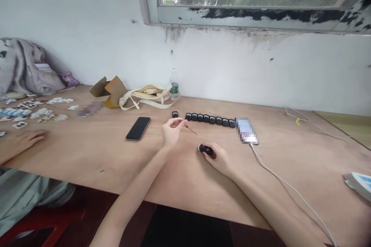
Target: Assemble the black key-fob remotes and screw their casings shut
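Note:
My left hand pinches a thin screwdriver with a red handle end, its shaft slanting down to the right above the table. My right hand is closed on a small black device with a pale round part at its left end. The screwdriver tip is apart from this device. Behind my hands, several similar black devices stand side by side in a slightly slanting row. Another small black piece sits alone just beyond my left hand.
A dark phone lies left of my hands. On the right lies a lit phone with a white cable. A bottle, cream bag and brown paper bag stand along the wall. Another person's hand rests far left.

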`<control>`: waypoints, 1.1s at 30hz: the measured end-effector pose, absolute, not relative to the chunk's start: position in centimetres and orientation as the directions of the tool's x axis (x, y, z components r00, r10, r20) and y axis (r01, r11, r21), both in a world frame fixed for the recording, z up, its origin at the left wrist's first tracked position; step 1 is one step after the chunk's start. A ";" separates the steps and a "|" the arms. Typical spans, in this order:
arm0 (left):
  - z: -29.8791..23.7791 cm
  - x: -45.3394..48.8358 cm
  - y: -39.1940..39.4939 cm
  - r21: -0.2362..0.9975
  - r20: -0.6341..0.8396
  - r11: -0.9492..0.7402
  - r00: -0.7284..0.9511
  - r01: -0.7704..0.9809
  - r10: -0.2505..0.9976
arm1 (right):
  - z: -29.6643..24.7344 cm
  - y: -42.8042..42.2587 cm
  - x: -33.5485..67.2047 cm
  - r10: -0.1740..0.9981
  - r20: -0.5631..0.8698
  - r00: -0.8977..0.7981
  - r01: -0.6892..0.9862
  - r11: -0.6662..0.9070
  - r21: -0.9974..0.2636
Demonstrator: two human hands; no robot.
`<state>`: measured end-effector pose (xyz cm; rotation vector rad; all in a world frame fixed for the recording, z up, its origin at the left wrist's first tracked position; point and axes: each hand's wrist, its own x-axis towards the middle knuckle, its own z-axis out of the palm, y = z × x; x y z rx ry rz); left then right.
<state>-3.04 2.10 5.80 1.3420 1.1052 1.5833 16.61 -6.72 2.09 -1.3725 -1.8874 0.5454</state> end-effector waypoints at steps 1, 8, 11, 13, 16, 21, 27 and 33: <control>5.4 -3.5 2.8 0.950 0.310 -0.309 -0.175 0.031 0.935 | 2.1 -6.7 16.6 0.942 0.312 -0.127 0.628 0.320 -0.710; 3.2 -7.9 5.4 0.769 0.376 -0.348 0.061 0.536 0.925 | 2.1 -5.8 17.3 0.977 0.150 0.151 0.343 0.091 -0.935; 2.6 -10.0 5.8 0.598 0.397 -0.472 0.273 0.648 0.876 | 2.2 -5.3 17.7 0.984 0.012 0.179 0.175 -0.020 -0.984; 2.3 -10.7 5.9 0.535 0.394 -0.515 0.341 0.670 0.853 | 2.2 -4.9 18.1 0.987 -0.031 0.159 0.102 -0.048 -0.994; 1.7 -10.6 5.8 0.497 0.403 -0.538 0.368 0.681 0.838 | 1.8 -4.5 18.8 0.993 -0.062 0.098 0.002 -0.062 -0.998; 0.8 -8.0 4.4 0.403 0.525 -0.593 0.354 0.697 0.774 | 1.0 -4.2 19.6 0.998 -0.048 0.039 -0.088 -0.044 -0.995; 0.0 -6.2 3.6 0.355 0.495 -0.594 0.393 0.722 0.775 | 1.4 -4.4 19.3 0.999 -0.043 -0.001 -0.116 -0.043 -0.992; -0.4 -7.1 4.2 0.468 0.425 -0.510 0.323 0.721 0.846 | 0.9 -4.1 19.4 0.997 -0.049 0.060 -0.049 -0.046 -0.998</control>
